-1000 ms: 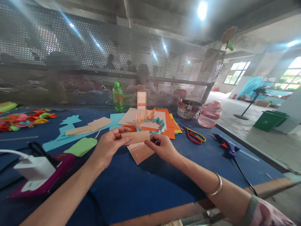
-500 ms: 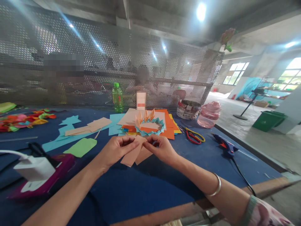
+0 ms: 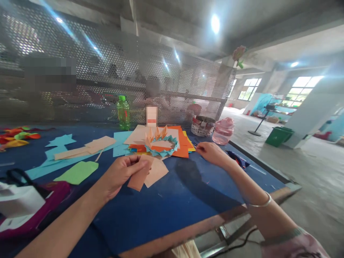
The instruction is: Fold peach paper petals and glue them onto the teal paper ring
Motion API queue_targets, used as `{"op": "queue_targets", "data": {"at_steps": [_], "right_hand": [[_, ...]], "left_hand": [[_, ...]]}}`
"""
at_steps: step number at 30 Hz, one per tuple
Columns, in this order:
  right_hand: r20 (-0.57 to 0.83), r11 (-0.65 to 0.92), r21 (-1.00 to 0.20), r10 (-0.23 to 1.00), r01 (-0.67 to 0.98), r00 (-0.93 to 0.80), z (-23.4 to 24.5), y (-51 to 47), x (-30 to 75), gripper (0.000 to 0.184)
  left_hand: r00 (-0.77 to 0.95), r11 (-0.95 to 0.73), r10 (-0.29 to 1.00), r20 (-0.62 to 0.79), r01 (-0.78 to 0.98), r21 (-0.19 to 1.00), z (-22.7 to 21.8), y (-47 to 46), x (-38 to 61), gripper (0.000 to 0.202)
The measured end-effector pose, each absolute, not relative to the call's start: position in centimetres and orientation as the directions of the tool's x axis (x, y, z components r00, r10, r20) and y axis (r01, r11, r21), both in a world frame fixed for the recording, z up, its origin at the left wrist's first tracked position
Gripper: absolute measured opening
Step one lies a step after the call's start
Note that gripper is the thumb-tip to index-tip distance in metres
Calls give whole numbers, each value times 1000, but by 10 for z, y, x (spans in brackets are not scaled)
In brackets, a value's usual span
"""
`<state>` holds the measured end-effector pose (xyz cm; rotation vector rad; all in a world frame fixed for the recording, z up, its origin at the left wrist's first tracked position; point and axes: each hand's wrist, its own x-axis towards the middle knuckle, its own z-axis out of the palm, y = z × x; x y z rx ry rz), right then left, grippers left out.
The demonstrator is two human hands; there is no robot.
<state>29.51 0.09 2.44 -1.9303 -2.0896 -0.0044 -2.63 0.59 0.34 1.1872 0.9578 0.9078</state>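
Observation:
My left hand (image 3: 126,172) pinches a folded peach paper piece (image 3: 139,175) between thumb and fingers. A paler peach sheet (image 3: 158,172) lies flat just behind it on the blue table. My right hand (image 3: 212,154) is off to the right with curled fingers, over the spot where the scissors lay. Its underside is hidden, so I cannot tell whether it grips them. Straight ahead, a ring of folded blue and peach paper points (image 3: 172,145) rests on stacked coloured sheets (image 3: 182,150). Partly behind my right forearm lies a blue glue gun (image 3: 238,159).
Blue paper (image 3: 60,139), peach strips (image 3: 80,152) and a green paper piece (image 3: 77,172) lie left. A purple power strip (image 3: 57,195) with a white plug sits nearer. A green bottle (image 3: 123,114), woven basket (image 3: 202,127) and pink jug (image 3: 223,132) stand behind.
My right hand has let go of the folded peach paper and moved right, over the scissors. The left hand keeps the paper. The view has turned slightly right.

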Motion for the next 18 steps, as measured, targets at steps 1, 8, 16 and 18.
{"op": "queue_targets", "data": {"at_steps": [1, 8, 16, 18], "right_hand": [[206, 36, -163, 979, 986, -1, 22, 0, 312, 20], [77, -145, -71, 986, 987, 150, -6, 10, 361, 20], [12, -221, -207, 974, 953, 228, -8, 27, 352, 33], [42, -202, -305, 973, 931, 225, -5, 23, 347, 35]], "left_hand": [[342, 153, 932, -119, -74, 985, 5, 5, -26, 24], [354, 128, 929, -105, -41, 991, 11, 2, -24, 22], [341, 70, 939, -56, -29, 997, 19, 0, -26, 23], [349, 69, 936, -55, -28, 997, 17, 1, -27, 23]]}}
